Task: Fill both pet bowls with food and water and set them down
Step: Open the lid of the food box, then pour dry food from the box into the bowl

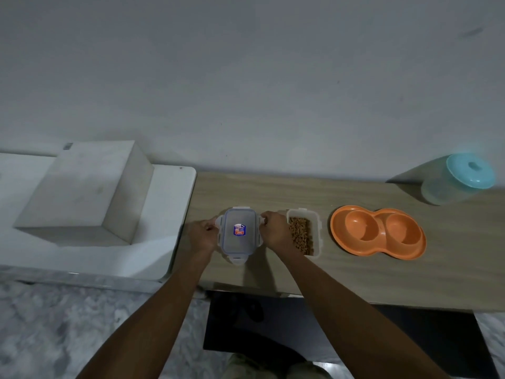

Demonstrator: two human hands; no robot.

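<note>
The orange double bowl [378, 232] lies flat on the wooden counter [355, 277], just right of the open kibble container [317, 231], beside which the left hand [202, 233] and right hand [273, 231] each grip a side clasp of the clear lid [238, 231], the teal-lidded jug [453, 181] standing far right.

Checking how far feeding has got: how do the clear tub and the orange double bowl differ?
The clear tub holds brown kibble; the orange double bowl has both wells empty. The tub is rectangular and see-through; the bowl is opaque with round wells. The right hand partly covers the tub; the bowl lies untouched. Both sit uncovered on the wooden counter.
</note>
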